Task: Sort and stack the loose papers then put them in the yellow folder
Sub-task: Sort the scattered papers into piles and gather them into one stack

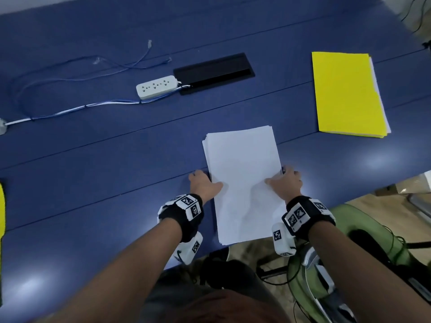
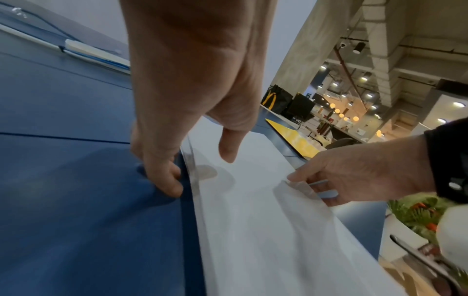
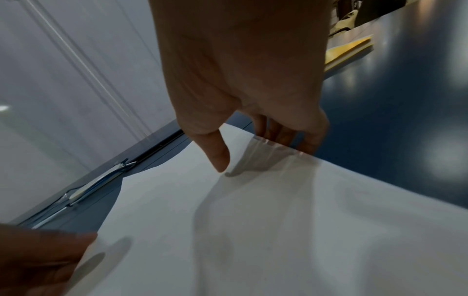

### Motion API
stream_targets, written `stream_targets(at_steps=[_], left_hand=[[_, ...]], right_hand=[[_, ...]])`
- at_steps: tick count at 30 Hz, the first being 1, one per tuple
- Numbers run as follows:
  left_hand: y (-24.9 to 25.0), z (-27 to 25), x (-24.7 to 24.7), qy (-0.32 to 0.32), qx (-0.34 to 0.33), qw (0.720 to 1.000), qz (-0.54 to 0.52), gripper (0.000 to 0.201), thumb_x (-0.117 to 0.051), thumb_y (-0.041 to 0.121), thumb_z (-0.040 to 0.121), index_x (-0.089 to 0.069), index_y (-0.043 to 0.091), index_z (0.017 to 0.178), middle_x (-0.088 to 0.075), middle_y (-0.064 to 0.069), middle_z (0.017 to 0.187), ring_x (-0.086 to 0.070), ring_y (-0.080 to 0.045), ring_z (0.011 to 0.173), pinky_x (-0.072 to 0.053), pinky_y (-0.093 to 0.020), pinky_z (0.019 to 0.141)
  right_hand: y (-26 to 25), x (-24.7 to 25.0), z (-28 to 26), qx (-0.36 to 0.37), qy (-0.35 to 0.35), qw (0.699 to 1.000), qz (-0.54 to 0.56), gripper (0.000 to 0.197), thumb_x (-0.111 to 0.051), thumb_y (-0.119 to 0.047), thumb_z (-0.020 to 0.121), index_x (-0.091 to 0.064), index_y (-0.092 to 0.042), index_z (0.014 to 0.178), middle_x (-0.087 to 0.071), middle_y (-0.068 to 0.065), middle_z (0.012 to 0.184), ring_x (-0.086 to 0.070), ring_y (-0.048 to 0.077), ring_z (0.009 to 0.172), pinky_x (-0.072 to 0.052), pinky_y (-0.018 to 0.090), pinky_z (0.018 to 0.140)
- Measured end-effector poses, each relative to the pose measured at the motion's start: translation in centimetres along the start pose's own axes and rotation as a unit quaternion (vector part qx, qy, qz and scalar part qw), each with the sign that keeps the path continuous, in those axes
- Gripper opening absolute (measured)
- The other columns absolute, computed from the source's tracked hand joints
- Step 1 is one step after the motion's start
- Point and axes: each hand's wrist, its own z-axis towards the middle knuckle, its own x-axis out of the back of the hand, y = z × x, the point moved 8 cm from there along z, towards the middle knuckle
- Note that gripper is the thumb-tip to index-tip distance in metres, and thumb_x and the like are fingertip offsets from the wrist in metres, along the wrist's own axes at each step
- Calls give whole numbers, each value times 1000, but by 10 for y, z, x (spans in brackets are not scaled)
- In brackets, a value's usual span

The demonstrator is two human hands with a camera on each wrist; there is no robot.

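Observation:
A stack of white papers (image 1: 242, 178) lies on the blue table (image 1: 93, 171), its near end sticking out over the front edge. My left hand (image 1: 205, 183) is at the stack's left edge, fingers (image 2: 172, 180) curled against it and thumb over the top sheet. My right hand (image 1: 283, 180) pinches the right edge, which is slightly raised, with fingers (image 3: 291, 138) under it and thumb on top. The closed yellow folder (image 1: 347, 94) lies apart at the far right, with white sheets showing at its right side; it also shows in the wrist views as a yellow folder (image 2: 293, 140) (image 3: 346, 54).
A white power strip (image 1: 156, 86) and a black cable hatch (image 1: 213, 73) sit at the table's back middle. Blue and white cables (image 1: 70, 108) trail to the left. A green chair (image 1: 363, 229) stands below the right arm. Something yellow (image 1: 1, 206) shows at the left border.

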Motion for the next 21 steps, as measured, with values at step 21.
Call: stream_targets(at_steps=[21], left_hand=[[-42,-1,-3,14,170,983,-66,97,-79,48,71,-27,7,141,-30,-12,140,-37,-31,128,-43,-38,101]], right_hand=[[-32,-63,-3,1,-123,992,19,77,-82,-18,73,-33,-2,131,-49,10,131,-51,28,119,-44,33,91]])
